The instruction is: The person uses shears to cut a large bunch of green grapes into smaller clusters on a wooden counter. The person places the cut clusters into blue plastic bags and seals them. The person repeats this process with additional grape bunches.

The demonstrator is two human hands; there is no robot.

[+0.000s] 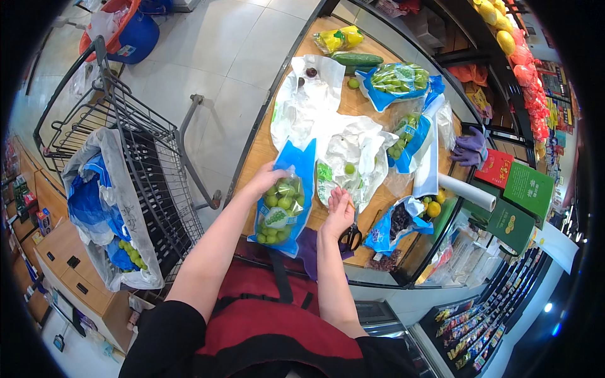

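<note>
My left hand (269,179) grips the upper part of a blue-edged clear plastic bag of green grapes (280,208) near the table's front edge. To its right, my right hand (338,212) is raised palm up with fingers partly curled. A thin yellowish item seems to touch its fingers, too small to make out. Black-handled scissors (350,237) lie just beside the right wrist, blades partly hidden. Beyond the hands, crumpled white paper sheets (307,101) cover part of the wooden table (255,160), with a loose green grape (349,168) on one.
More bagged green grapes (399,78) and a cucumber (358,59) lie farther back. At right are a bag of dark grapes (400,220), a plastic film roll (465,191), purple gloves (470,147) and green boxes (528,191). A shopping cart (156,125) with a lined crate stands left.
</note>
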